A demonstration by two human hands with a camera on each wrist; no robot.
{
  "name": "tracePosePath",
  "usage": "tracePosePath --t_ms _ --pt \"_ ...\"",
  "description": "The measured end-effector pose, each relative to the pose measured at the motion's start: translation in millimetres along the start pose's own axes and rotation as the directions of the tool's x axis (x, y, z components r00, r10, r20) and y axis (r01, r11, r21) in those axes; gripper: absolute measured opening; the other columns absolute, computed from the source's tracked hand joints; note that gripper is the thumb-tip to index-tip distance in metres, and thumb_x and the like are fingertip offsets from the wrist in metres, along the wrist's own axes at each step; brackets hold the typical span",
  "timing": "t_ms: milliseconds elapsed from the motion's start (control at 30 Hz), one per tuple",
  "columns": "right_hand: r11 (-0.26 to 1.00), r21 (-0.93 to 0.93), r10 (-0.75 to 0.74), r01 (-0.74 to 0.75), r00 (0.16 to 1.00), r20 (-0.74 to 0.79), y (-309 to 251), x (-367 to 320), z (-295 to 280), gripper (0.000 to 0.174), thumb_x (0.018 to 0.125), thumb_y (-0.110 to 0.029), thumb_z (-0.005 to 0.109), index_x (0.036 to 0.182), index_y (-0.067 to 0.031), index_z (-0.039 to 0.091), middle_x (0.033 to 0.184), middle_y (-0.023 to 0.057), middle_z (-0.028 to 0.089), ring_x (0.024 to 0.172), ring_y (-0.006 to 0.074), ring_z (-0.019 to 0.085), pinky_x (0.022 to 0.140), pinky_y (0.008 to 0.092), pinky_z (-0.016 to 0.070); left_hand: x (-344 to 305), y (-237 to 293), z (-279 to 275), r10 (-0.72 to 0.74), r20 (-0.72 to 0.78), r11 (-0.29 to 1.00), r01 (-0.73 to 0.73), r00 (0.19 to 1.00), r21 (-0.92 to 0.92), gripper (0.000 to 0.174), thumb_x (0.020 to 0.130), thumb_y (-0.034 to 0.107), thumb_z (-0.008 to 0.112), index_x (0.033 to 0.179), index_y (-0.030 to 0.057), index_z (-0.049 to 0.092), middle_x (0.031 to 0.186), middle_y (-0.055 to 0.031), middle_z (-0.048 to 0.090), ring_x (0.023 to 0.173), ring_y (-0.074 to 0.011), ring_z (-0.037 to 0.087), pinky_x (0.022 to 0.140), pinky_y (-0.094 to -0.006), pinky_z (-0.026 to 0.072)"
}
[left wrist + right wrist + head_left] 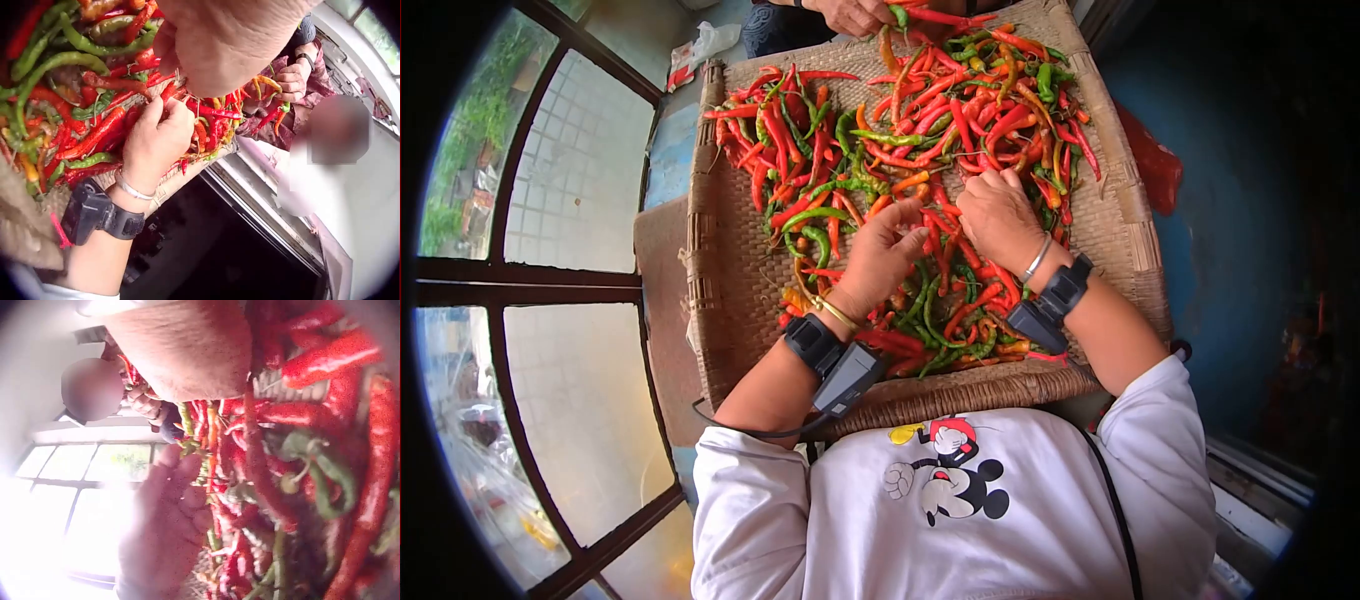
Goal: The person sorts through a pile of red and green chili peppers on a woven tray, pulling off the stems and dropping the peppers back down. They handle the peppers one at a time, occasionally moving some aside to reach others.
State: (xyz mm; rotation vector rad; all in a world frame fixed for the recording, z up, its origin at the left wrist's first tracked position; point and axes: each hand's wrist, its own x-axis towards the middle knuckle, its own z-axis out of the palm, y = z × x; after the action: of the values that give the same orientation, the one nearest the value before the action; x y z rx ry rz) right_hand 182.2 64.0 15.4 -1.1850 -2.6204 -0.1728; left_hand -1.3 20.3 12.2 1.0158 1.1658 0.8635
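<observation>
- Head view: looking down on a big woven tray [1115,190] piled with red, green and orange peppers [980,110]. Got the left hand [880,262] hovering mid-tray, grip loosely bent with a narrow gap at the thumb, no pepper visible in there, loads just below and around.
- Same view: right hand [1003,220] just beside, fingers curled down at the near edge of the far pile. Can't really tell from up here what's pinched.
- Also at the far edge: another person's hand [855,12], right by more peppers.
- Left wrist view: way clearer on the right hand. Grip closed narrow on a red pepper [169,92], poking out past thumb and finger, other reds right around. Left palm filling the top, fingers mostly cut off, so can't tell the grip from this one.
- Right wrist view: pretty washed out. Can make out the left hand palm-on, fingers relaxed beside the peppers. Right hand huge up top, fingertips hidden, so can't tell that grip here. Long red pepper [262,462] hanging down right by the edge of the hand.
</observation>
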Motion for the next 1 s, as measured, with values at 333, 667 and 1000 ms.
tracePosePath --t_ms 333,667,1000 --pt "0.270 0.862 0.185 -0.428 0.902 0.390 -12.3 5.9 -31.7 0.022 0.082 -0.018 0.055 0.068 -0.0021 0.052 0.055 0.0016 0.052 0.053 0.0113 0.053 0.049 0.0281 0.0410 -9.2 16.9 0.0 0.233 0.006 0.965 -0.232 0.972 0.122 0.029 0.084 0.016 0.057 0.108 0.0000 0.053 0.071 -0.0010 0.059 0.059 -0.0090 0.053 0.054 -0.0218 0.0444" --pt "-0.108 0.841 0.115 -0.530 0.834 0.540 -17.7 -0.3 -21.5 0.029 0.091 -0.026 0.044 0.073 -0.0046 0.051 0.054 -0.0028 0.049 0.048 0.0042 0.045 0.046 0.0184 0.0376 -9.0 12.2 7.2 -0.074 0.022 0.882 0.076 0.997 -0.466 0.018 0.086 0.019 0.055 0.096 0.0051 0.059 0.074 0.0029 0.057 0.060 -0.0039 0.048 0.054 -0.0170 0.0399" --pt "0.520 0.797 0.333 -0.306 0.932 0.141 19.5 4.4 -16.9 0.021 0.082 -0.021 0.052 0.078 -0.0014 0.056 0.062 0.0099 0.057 0.061 0.0211 0.058 0.056 0.0325 0.0439 13.2 51.9 -46.4 -0.055 -0.405 0.669 -0.267 0.912 -0.694 0.027 0.090 0.021 0.048 0.109 0.0032 0.045 0.085 -0.0050 0.059 0.061 -0.0076 0.051 0.055 -0.0202 0.0428"
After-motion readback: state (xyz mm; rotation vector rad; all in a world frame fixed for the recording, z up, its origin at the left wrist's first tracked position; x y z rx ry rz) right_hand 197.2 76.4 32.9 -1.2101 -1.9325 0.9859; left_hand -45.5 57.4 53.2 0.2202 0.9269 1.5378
